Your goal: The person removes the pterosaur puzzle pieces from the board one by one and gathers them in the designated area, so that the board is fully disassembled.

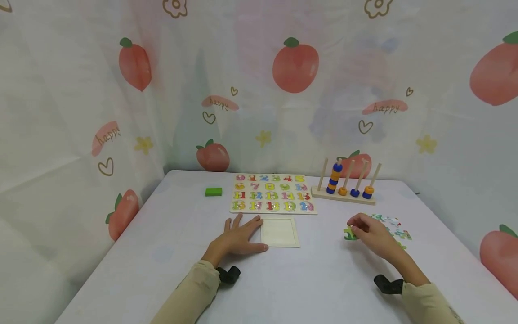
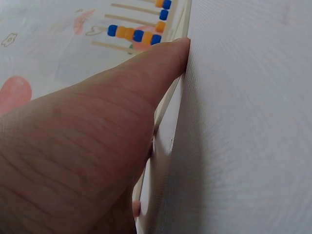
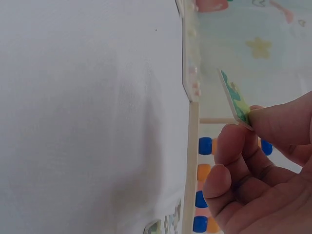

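Note:
My right hand (image 1: 373,235) pinches a green jigsaw puzzle piece (image 1: 350,233) between thumb and fingers, held above the table. The right wrist view shows the same puzzle piece (image 3: 235,100) tilted, its printed side partly in sight. More loose puzzle pieces (image 1: 404,234) lie on the table just beyond that hand, some hidden behind it. My left hand (image 1: 238,236) is spread out, its fingers and thumb touching the left side of a square cream puzzle frame (image 1: 280,232). In the left wrist view the left thumb (image 2: 161,61) lies along the frame's edge.
Behind the frame lies a number puzzle board (image 1: 273,194). A green block (image 1: 213,192) sits to its left. At the back right stands a wooden peg rack (image 1: 344,196) with blue and orange beads. A peach-printed curtain (image 1: 251,90) hangs behind the white table (image 1: 170,252).

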Action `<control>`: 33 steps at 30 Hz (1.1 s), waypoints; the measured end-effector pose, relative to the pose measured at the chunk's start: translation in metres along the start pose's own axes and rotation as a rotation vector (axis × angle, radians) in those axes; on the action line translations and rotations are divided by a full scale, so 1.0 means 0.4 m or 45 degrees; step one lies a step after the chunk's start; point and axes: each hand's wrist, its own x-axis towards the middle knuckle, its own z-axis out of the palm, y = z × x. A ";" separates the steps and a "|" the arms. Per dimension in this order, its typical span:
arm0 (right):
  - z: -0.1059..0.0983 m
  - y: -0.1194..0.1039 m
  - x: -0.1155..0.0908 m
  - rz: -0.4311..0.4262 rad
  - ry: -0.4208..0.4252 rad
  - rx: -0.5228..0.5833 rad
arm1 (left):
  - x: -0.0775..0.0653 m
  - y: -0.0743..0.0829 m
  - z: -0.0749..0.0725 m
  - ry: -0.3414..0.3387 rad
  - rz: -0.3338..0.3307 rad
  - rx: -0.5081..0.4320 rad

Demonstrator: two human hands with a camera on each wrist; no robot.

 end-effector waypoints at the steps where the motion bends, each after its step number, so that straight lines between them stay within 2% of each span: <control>1: -0.003 0.001 -0.002 0.000 0.003 0.000 | 0.000 -0.001 0.000 0.000 -0.001 0.001; 19: -0.074 0.049 -0.045 0.063 0.106 -0.118 | 0.007 -0.005 0.005 0.005 -0.015 0.014; 27: -0.113 0.067 -0.067 0.159 0.134 -0.144 | 0.008 -0.005 0.008 0.015 -0.020 0.030; 33: -0.141 0.092 -0.079 0.193 0.168 -0.193 | 0.006 -0.004 0.006 0.009 -0.017 0.024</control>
